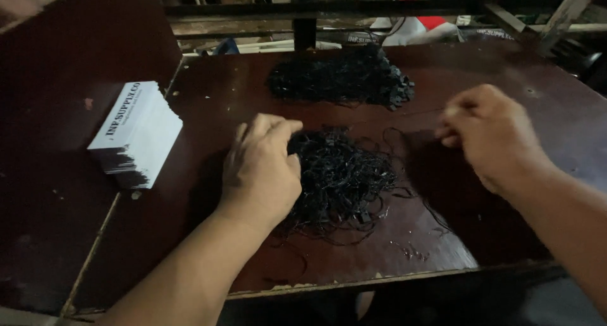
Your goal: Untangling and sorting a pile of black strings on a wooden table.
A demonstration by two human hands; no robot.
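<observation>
A loose tangle of thin black strings (344,177) lies on the dark brown table (518,111) in front of me. My left hand (260,168) rests palm down on the tangle's left edge, fingers curled into the strings. My right hand (490,133) hovers to the right of the pile, fingers pinched together on what looks like one thin black string that runs back toward the tangle. A second, denser heap of black strings (341,78) sits farther back on the table.
A stack of white cards with black edges (136,133) lies to the left, across the seam between two table boards. Small metal bits (408,250) lie near the front edge. Shelving and clutter stand behind the table.
</observation>
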